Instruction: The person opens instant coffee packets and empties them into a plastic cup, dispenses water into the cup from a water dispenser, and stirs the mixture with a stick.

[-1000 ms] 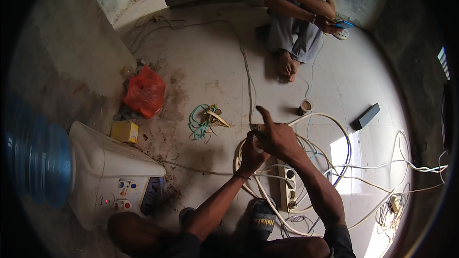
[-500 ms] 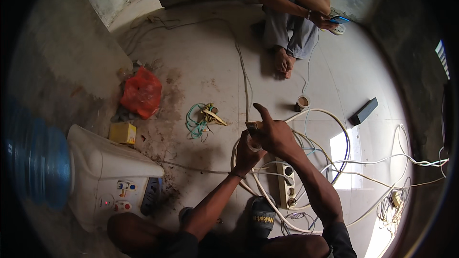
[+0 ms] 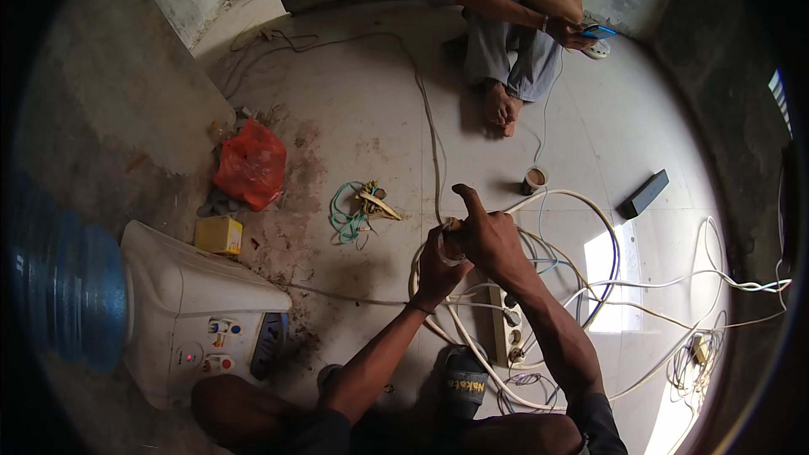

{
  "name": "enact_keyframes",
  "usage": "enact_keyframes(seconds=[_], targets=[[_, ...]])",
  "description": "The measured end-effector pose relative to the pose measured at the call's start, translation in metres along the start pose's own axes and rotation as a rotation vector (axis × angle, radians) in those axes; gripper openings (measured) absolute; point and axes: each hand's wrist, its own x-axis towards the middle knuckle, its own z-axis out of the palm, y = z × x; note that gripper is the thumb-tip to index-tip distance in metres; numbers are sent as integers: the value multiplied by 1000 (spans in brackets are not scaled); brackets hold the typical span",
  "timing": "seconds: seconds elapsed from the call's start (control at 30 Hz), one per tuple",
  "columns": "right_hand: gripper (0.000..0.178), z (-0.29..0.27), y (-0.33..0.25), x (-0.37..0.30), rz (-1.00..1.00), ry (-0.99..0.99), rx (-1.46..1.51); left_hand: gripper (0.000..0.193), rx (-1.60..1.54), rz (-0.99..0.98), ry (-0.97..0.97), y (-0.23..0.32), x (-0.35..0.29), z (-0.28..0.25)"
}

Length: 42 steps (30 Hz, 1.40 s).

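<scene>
Operator: Since the earlier frame, both hands sit a little lower and nearer the body; I see no change in grip.

Checker: State of each hand?

Operator: I read the left hand (image 3: 438, 263) closed around the white cable (image 3: 590, 202). The right hand (image 3: 487, 236) is closed on the same cable, thumb raised.

Checker: Cable position?

Operator: It loops over the floor (image 3: 371, 118) above the power strip (image 3: 506, 324), near the cup (image 3: 534, 179).
</scene>
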Motion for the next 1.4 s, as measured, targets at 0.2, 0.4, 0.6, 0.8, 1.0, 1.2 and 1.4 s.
enact_keyframes(seconds=[0.2, 0.4, 0.6, 0.8, 1.0, 1.2, 1.4], targets=[[73, -12, -8, -2, 81, 47, 200, 69, 40, 110, 48, -19, 2, -3], [67, -10, 25, -13, 208, 193, 940, 72, 427, 238, 155, -27, 8, -19], [43, 12, 56, -59, 334, 196, 1483, 73, 360, 39, 241, -50, 37, -43], [29, 23, 30, -82, 410, -102, 1258, 73, 579, 88, 231, -112, 38, -84], [52, 41, 45, -87, 317, -75, 976, 111, 701, -70, 82, -108, 32, -99], [51, -18, 38, -67, 233, -277, 549, 66, 236, 114, -62, 39, 35, -68], [35, -46, 30, -45, 322, -43, 890, 45, 9, -226, -663, 90, 45, -13]])
